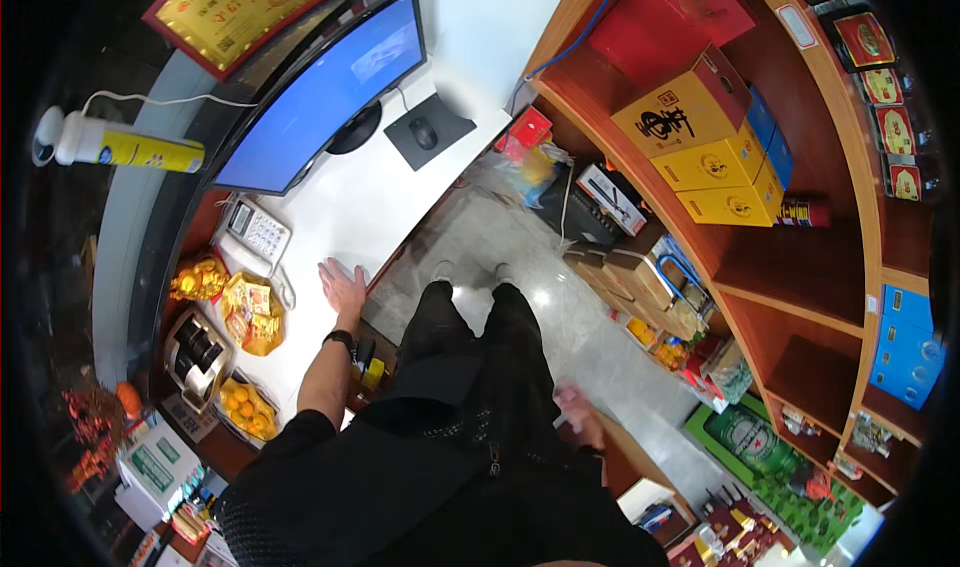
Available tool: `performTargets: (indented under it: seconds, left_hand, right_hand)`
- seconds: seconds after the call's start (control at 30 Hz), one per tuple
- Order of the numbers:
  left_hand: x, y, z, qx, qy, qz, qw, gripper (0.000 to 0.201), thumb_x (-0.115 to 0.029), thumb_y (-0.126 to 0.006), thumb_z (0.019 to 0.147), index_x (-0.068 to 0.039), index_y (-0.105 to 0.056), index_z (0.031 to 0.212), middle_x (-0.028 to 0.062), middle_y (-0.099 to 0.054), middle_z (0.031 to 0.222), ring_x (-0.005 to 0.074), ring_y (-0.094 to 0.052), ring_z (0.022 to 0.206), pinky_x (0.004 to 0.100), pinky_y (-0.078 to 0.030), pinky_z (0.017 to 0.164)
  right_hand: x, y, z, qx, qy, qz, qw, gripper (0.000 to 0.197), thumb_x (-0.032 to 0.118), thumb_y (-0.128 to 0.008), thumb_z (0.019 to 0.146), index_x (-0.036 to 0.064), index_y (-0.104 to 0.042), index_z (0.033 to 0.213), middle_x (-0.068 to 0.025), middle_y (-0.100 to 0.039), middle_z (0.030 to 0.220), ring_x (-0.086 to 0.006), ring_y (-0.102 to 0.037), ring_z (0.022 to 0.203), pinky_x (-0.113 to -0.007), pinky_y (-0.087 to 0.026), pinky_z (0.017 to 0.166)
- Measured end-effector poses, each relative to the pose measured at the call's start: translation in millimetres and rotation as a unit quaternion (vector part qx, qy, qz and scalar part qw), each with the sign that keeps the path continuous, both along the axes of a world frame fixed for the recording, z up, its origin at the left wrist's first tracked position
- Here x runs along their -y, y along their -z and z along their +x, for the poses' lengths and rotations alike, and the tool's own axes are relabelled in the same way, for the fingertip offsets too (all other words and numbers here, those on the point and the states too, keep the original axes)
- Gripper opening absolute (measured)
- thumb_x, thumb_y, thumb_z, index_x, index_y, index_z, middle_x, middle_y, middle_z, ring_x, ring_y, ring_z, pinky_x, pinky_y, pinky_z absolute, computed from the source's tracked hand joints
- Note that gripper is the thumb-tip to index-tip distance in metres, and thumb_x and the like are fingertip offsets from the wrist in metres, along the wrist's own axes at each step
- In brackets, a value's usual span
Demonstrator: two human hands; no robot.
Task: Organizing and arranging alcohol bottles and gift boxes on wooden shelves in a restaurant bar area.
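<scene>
My left hand (pixel 343 289) lies on the white desk (pixel 350 217) with its fingers spread and nothing in it, close to the desk's edge. A dark band circles that wrist. Just left of it are a white desk telephone (pixel 258 232) and a yellow dish of packaged snacks (pixel 252 312). My right hand (pixel 583 429) hangs low at my right side, beside a brown wooden surface (pixel 625 452). It is blurred, with a pinkish and white patch at the fingers. Whether that patch is a held thing or the fingers themselves is unclear.
A monitor (pixel 335 97), a mouse (pixel 424 133) and a dark mouse pad (pixel 405 152) occupy the desk's far part. Oranges (pixel 245 407) sit nearer, at left. Wooden shelves (pixel 800 282) with yellow boxes (pixel 712 165) curve along the right; cartons (pixel 630 272) stand below on the floor.
</scene>
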State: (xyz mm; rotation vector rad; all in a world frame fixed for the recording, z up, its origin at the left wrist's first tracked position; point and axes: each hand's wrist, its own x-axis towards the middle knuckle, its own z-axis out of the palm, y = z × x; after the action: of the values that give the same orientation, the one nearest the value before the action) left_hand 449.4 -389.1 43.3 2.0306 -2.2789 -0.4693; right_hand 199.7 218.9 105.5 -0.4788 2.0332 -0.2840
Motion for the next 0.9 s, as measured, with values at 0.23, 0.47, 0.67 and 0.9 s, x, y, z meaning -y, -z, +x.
performTargets:
  seconds: [0.23,0.47,0.67,0.9]
  left_hand:
    - [9,53,-75,0.084,-0.031,0.187,0.978,0.15,-0.095,-0.05,0.087,0.02,0.012,0.163,0.0486,0.018,0.168,0.0603,0.022,0.159,0.0665,0.009,0.129]
    - [3,50,-86,0.077,-0.011,0.17,0.982,0.153,-0.098,-0.047,0.085,0.019,0.011,0.164,0.0471,0.016,0.17,0.0588,0.021,0.16,0.0646,0.007,0.13]
    - [-8,30,-81,0.15,0.004,0.203,0.967,0.153,-0.097,-0.052,0.082,0.02,0.001,0.164,0.0496,0.005,0.169,0.063,0.003,0.161,0.0673,-0.015,0.129]
    - [-98,-45,-87,-0.031,0.183,0.149,0.971,0.064,-0.052,-0.063,0.1,0.004,-0.071,0.13,0.0322,-0.073,0.124,0.047,-0.069,0.122,0.0514,-0.055,0.107]
  right_hand:
    - [-247,-85,274,-0.045,0.334,0.078,0.938,0.052,0.031,-0.069,0.099,0.0032,-0.065,0.142,-0.0187,-0.071,0.134,-0.0356,-0.069,0.116,-0.051,-0.054,0.102]
    - [-200,-38,314,-0.124,0.508,-0.011,0.852,0.057,0.026,-0.073,0.096,0.0006,-0.062,0.146,-0.0228,-0.07,0.137,-0.0373,-0.07,0.118,-0.051,-0.056,0.101]
    - [-142,38,272,-0.14,0.629,-0.126,0.754,0.063,0.022,-0.076,0.093,-0.0015,-0.06,0.148,-0.0263,-0.069,0.141,-0.0386,-0.071,0.119,-0.05,-0.057,0.1]
    - [-304,17,259,-0.273,0.493,0.268,0.782,0.062,0.043,-0.072,0.092,-0.0007,-0.067,0.136,-0.0312,-0.075,0.116,-0.0491,-0.072,0.104,-0.055,-0.057,0.098]
